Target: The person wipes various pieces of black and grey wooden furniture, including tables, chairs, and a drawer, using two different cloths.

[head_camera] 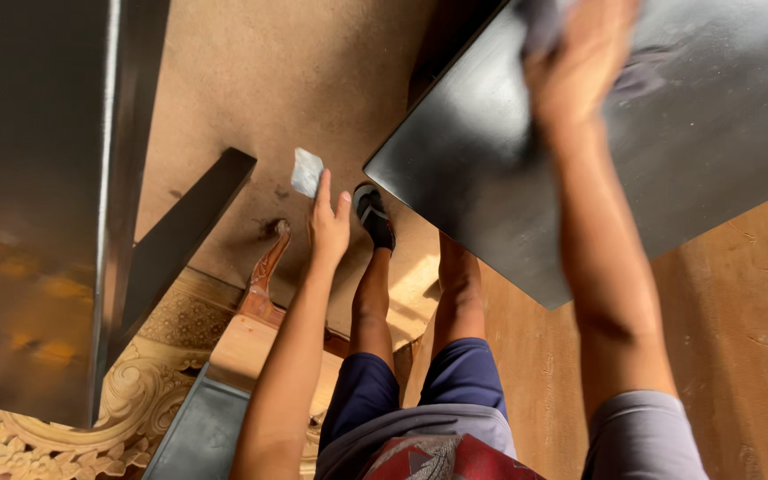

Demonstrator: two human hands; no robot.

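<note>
My right hand [580, 62] presses a dark grey cloth [544, 22] onto the glossy black panel [713, 151] at the upper right; the hand is blurred. The cloth shows only above the fingers at the top edge. My left hand [328, 222] hangs free over the floor, fingers straight and close together, holding nothing. It is left of the panel's near corner and just below a small pale scrap [306, 172] lying on the floor. My legs and a dark shoe [373, 216] show under the panel's edge.
A large shiny dark panel [37, 204] stands at the left, with a black bar [184, 236] leaning from it. Carved cream-coloured woodwork [135, 400] and a carved wooden leg [264, 276] lie at the lower left. A brown wooden board [740, 338] fills the lower right.
</note>
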